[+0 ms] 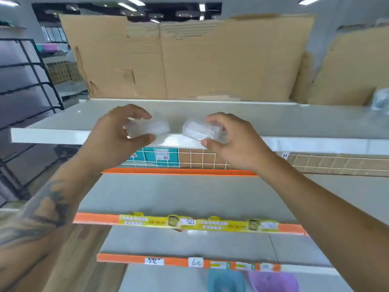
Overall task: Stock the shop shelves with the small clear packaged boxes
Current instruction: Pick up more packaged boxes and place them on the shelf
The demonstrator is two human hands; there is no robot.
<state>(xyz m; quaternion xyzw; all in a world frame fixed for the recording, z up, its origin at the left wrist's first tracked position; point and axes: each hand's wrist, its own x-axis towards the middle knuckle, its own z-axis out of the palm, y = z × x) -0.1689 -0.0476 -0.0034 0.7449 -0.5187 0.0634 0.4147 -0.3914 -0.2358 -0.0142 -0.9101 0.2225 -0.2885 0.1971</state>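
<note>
Two small clear plastic boxes are hovering at the front lip of the white top shelf (63, 135).
The left hand (117, 135) is pinching the left clear box (150, 128) between thumb and fingers; the right hand (229, 140) is pinching the right clear box (195, 129) likewise. Both boxes are lying side by side, long sides across, each ahead of its own hand, so a forward push looks like all that is needed.

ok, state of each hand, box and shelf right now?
Left hand: grips left box.
Right hand: grips right box.
Left box: held at top shelf front edge.
Right box: held at the same edge, apart from left box.
Top shelf: bare apart from the boxes; cardboard upright behind.
</note>
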